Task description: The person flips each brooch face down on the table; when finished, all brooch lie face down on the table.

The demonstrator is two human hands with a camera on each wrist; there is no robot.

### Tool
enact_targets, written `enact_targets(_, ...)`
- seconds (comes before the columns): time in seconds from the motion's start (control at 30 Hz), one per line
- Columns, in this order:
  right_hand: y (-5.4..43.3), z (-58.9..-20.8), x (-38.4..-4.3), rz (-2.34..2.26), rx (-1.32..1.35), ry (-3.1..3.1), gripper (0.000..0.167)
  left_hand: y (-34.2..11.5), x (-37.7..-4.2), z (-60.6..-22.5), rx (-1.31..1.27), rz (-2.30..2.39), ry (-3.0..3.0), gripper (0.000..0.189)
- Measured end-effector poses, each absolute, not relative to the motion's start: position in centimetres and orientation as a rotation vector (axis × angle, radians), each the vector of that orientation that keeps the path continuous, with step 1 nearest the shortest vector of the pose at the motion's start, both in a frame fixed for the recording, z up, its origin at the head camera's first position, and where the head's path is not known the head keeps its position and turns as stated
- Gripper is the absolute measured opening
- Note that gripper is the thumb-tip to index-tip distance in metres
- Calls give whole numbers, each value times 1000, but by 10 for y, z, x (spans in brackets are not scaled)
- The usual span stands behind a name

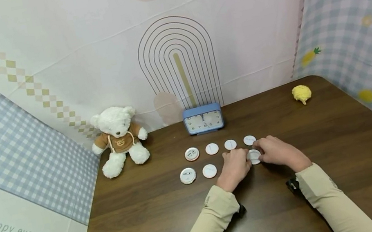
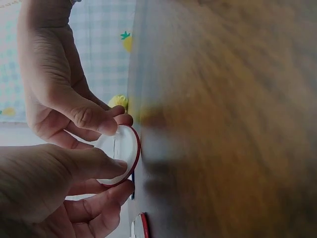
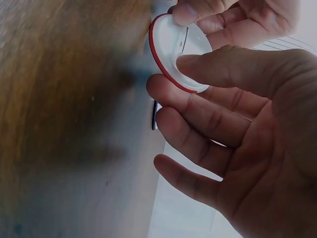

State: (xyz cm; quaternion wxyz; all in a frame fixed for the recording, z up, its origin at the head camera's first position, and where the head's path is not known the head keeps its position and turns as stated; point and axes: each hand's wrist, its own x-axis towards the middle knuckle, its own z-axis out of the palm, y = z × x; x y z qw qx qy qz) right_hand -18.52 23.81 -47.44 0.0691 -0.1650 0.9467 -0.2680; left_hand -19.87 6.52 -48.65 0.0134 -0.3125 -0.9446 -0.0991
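A round pin-back button badge (image 1: 254, 157) with a white back and a red rim is pinched between both hands. My left hand (image 1: 234, 167) grips its left edge, thumb on the back beside the metal pin (image 3: 185, 39). On the opposite edge my right hand (image 1: 277, 152) pinches with thumb and forefinger, its other fingers loosely spread in the right wrist view. Nearby on the table, back up, lie a badge (image 1: 249, 140) just behind the hands and a badge (image 1: 230, 144) partly behind my left hand. Another badge (image 1: 209, 170) lies left of that hand.
Further left lie more badges (image 1: 188, 175), in two rough rows on the brown table (image 1: 145, 222). Behind them stands a blue clock (image 1: 203, 119). A white teddy bear (image 1: 119, 140) sits at the back left, and a yellow fluffy ball (image 1: 301, 93) lies at the back right.
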Motion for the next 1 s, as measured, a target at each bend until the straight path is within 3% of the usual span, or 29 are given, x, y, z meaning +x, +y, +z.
enact_targets(0.33,236,-473,-185,-811,-459,2837,12,66,-197,-487,-972,-324,-2953,17)
enact_targets(0.57,234,-478,-183,-797,-468,2912,18,65,-196,-488,-965,-350,-2948,7)
enact_targets(0.77,232,-480,-180,-830,-440,2931,24,64,-194,-488,-920,-428,-2931,24)
enact_targets(1.0,232,-478,-181,-805,-426,2936,23,63,-195,-487,-928,-458,-2914,23)
